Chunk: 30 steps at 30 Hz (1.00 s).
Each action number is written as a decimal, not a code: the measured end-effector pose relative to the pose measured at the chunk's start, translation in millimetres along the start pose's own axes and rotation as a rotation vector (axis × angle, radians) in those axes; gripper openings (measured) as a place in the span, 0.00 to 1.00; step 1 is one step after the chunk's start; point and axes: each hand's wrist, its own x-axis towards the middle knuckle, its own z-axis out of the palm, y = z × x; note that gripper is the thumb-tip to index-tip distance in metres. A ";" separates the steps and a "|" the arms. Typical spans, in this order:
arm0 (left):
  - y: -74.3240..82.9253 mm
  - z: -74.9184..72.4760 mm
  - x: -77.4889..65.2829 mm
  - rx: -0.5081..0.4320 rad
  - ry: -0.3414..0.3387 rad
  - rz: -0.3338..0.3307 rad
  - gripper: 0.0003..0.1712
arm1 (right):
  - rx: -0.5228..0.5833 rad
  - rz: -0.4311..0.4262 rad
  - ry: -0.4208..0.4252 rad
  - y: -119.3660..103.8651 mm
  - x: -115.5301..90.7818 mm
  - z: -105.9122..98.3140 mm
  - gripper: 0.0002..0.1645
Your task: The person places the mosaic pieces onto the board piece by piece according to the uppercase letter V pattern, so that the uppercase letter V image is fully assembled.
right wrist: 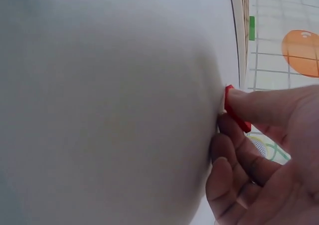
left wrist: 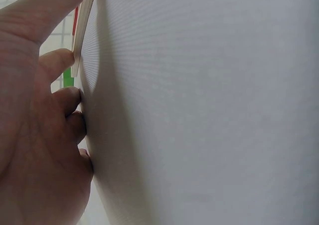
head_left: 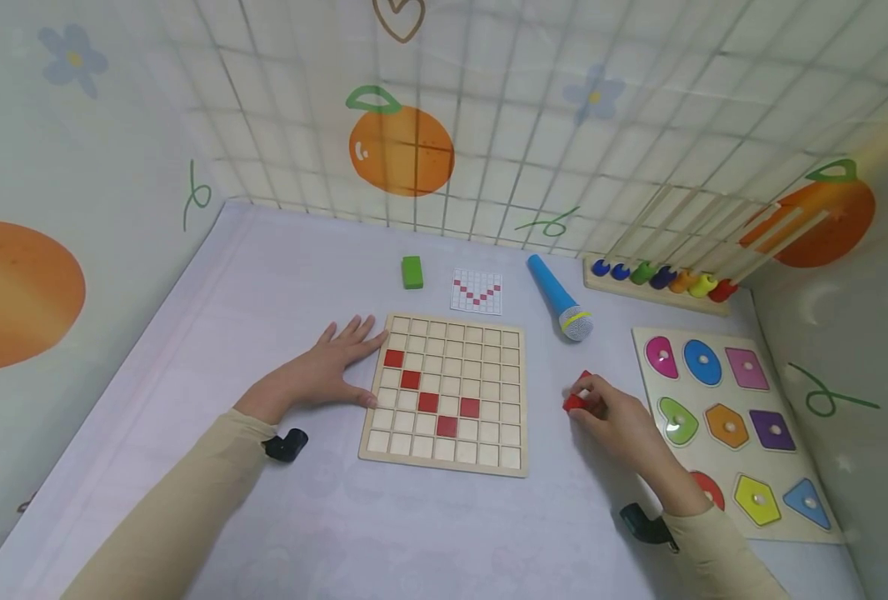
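A square wooden grid board (head_left: 519,467) lies on the table, with several red squares (head_left: 446,427) in its cells forming a slanting line that turns up at the right. My left hand (head_left: 331,367) rests at the board's left edge, fingers spread, thumb and index fingertip right at the rim. To the right of the board my right hand (head_left: 620,421) pinches a red block (right wrist: 238,110) between thumb and fingers, low over the table. More red shows just beyond its fingertips in the head view. Behind the board lies a small pattern card (head_left: 477,292) with red squares in a V.
Green blocks (head_left: 412,272) sit beyond the board, left of the card. A blue toy microphone (head_left: 556,292) lies to the right of the card. Farther right are a peg rack with coloured beads (head_left: 654,292) and a shape puzzle board (head_left: 695,396). A wire grid stands behind the back cloth.
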 end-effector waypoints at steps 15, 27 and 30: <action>-2.1 2.2 1.4 -0.004 -0.003 -0.006 0.66 | 0.059 -0.079 0.059 -8.2 0.3 5.5 0.19; -2.3 2.6 1.5 0.004 0.003 -0.002 0.66 | 0.096 -0.133 0.083 -14.5 4.1 9.5 0.17; -2.3 2.5 1.5 0.004 0.002 -0.001 0.66 | 0.102 -0.147 0.087 -16.3 5.2 10.7 0.16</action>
